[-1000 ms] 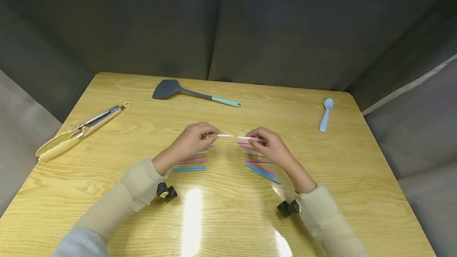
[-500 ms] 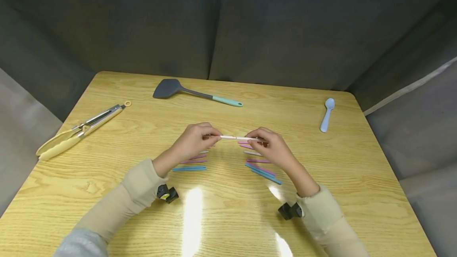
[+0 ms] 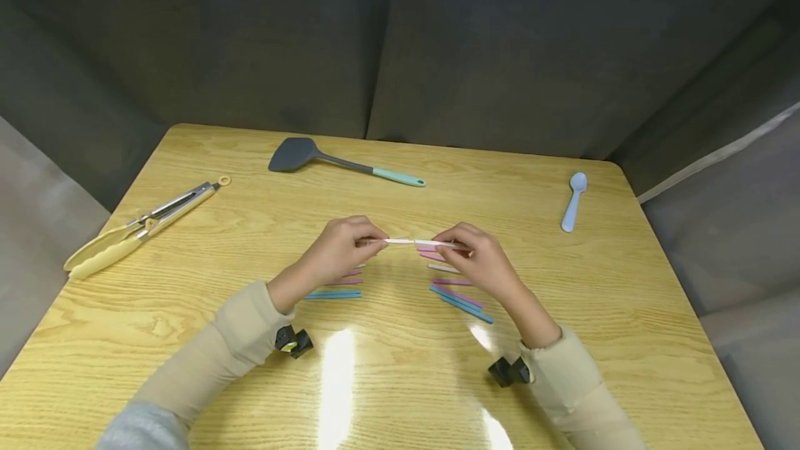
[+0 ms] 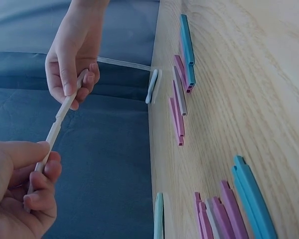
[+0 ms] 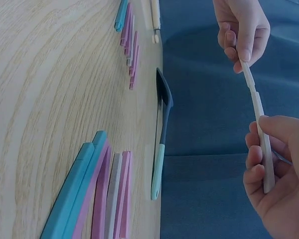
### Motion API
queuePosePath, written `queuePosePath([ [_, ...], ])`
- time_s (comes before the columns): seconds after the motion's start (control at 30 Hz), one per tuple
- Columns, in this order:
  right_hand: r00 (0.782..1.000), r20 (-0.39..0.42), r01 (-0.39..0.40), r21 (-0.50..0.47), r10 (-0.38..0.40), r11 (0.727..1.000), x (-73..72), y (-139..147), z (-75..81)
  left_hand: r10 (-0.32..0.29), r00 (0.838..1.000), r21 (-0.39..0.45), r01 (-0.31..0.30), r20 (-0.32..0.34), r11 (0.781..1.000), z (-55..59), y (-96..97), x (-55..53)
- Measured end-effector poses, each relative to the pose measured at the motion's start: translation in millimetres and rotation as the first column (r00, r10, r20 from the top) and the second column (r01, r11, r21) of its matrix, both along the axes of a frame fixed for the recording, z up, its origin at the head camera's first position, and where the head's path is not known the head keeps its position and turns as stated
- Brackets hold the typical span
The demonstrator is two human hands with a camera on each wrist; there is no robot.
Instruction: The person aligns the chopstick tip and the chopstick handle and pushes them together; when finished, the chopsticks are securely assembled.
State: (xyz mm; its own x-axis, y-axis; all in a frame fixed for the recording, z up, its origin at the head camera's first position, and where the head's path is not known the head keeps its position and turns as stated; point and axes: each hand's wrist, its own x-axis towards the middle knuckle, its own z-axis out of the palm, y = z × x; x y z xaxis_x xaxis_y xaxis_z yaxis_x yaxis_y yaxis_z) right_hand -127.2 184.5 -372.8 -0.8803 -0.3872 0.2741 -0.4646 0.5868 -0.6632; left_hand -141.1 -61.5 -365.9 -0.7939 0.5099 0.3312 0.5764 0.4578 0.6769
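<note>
Plainly, both hands (image 3: pixel 337 248) (image 3: pixel 478 255) pinch slim white sticks (image 5: pixel 248 75) (image 5: pixel 258 105), stepped ends meeting.

Tongs (image 3: pixel 156 230) left, spoon (image 3: pixel 572 205) right, 2 stick groups (image 3: pixel 453 282) between, spatula (image 3: pixel 344 163) behind.

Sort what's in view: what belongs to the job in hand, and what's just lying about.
Part of the job:
left white stick, in the left hand
right white stick, in the right hand
probably both sets of sticks on the table

Apparently lying about:
tongs
spatula
spoon
</note>
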Motion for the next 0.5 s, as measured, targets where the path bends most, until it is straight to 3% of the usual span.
queuePosePath([
  [0.13,1.0,-0.012,0.005,0.005,-0.005,1.0,0.7,1.9,-0.5,-0.007,1.0,-0.008,0.007,-0.001,1.0,-0.4,1.4,0.6],
  [0.37,0.996,-0.089,-0.014,0.008,0.015,1.0,1.3,1.0,-1.4,-0.025,0.997,-0.02,0.024,-0.073,1.0,-1.0,2.9,2.6],
  [0.5,0.992,-0.125,-0.029,-0.014,0.027,0.999,2.2,-1.1,-1.7,-0.024,0.998,-0.005,0.024,-0.054,1.0,-0.9,3.5,4.0],
])
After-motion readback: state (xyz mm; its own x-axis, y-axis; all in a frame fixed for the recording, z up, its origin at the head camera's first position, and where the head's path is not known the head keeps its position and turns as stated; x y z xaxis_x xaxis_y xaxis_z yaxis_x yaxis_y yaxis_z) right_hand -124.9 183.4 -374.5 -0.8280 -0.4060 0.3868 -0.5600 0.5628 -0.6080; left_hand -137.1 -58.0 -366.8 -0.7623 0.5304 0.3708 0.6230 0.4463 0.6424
